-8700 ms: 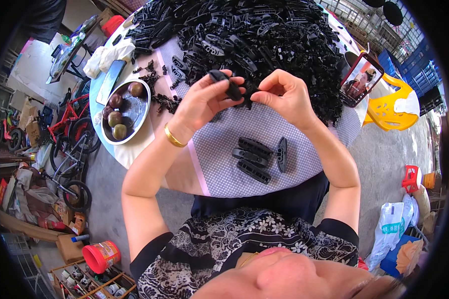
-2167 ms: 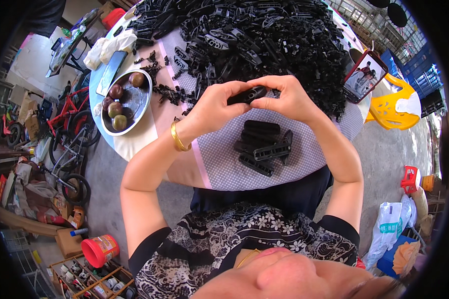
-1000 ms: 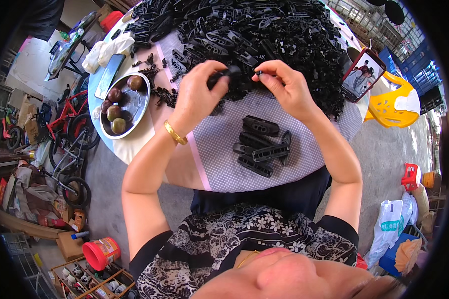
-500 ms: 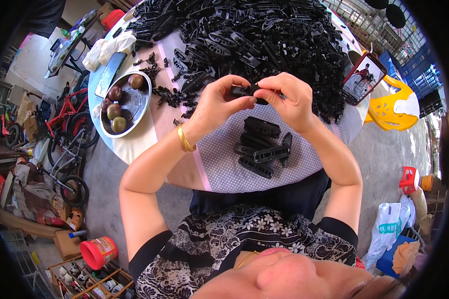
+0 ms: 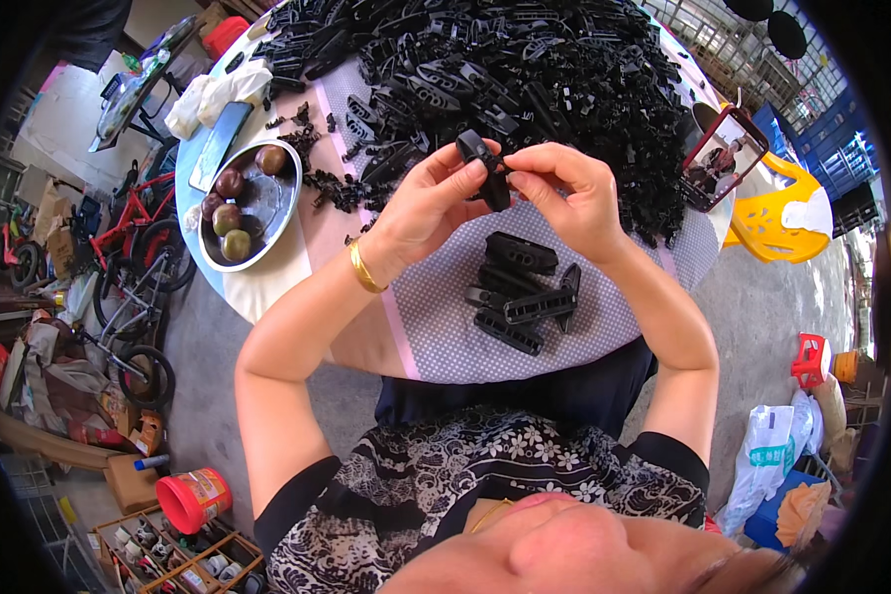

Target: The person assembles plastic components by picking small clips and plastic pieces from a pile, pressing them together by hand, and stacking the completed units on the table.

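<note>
Above the near half of the table, my left hand (image 5: pixel 414 210) grips a black plastic part (image 5: pixel 477 148), which stands tilted up between thumb and fingers. My right hand (image 5: pixel 576 196) is closed in a pinch at the part's right side. What lies between those right fingertips is too small to make out. Below my hands, several longer black plastic parts (image 5: pixel 533 305) with slots lie in a loose group on the dotted tablecloth (image 5: pixel 445 342). Beyond my hands spreads a big heap of similar black parts (image 5: pixel 525 84). Small black clip-like pieces (image 5: pixel 335 191) are scattered left of the heap.
A metal tray (image 5: pixel 285 223) with several round dark fruits stands at the table's left, beside a flat phone-like slab (image 5: pixel 220 147) and a white plastic bag (image 5: pixel 238 87). A propped phone (image 5: pixel 725 158) stands at the right edge, near a yellow chair (image 5: pixel 782 213).
The black part has turned from lying sideways to standing upright in my left hand. My right hand has shifted slightly, its fingers now at the part's side. The group on the cloth is unchanged.
</note>
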`<action>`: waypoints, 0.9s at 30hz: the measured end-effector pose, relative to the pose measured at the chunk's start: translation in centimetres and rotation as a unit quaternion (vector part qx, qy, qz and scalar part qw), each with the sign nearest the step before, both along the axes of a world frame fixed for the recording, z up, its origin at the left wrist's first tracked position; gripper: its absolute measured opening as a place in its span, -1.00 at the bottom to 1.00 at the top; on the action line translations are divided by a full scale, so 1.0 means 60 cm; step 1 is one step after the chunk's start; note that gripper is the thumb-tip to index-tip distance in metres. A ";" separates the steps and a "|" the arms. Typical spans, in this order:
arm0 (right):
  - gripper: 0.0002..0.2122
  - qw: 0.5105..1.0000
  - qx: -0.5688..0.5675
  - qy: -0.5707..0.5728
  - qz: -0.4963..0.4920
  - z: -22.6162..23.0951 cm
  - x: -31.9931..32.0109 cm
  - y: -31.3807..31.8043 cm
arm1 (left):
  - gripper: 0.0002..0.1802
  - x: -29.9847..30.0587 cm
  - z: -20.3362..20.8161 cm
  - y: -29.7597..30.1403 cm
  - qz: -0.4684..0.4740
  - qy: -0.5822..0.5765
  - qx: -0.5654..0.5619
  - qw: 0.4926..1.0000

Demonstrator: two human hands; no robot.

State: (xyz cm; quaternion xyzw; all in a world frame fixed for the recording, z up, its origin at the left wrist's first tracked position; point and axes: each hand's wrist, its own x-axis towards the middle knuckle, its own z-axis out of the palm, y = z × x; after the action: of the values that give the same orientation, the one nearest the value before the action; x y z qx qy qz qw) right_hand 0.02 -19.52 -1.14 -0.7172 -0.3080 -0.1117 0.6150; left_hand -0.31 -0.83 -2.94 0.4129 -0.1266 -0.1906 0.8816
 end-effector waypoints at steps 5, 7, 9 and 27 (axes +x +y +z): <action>-0.80 0.948 -0.086 -0.303 -0.045 0.003 0.021 -0.009 | -0.67 0.008 0.005 0.013 -0.040 0.041 0.041 0.998; -0.78 0.943 -0.110 -0.312 -0.038 0.004 0.015 -0.009 | -0.66 0.009 0.003 0.014 -0.060 0.034 0.057 0.996; -0.74 0.933 -0.140 -0.329 -0.030 -0.001 0.014 -0.010 | -0.67 0.002 0.012 0.007 -0.041 0.057 0.104 0.992; -0.69 0.992 -0.117 0.034 0.027 0.002 0.013 -0.016 | -0.57 -0.025 0.036 0.005 0.067 -0.261 0.453 0.850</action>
State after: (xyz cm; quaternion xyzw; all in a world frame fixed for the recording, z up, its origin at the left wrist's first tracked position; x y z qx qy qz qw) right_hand 0.77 -20.48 -1.03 -0.7788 -0.3170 -0.0338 0.5402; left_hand -1.82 -0.53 -0.80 0.8085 -0.2235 -0.0521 0.5419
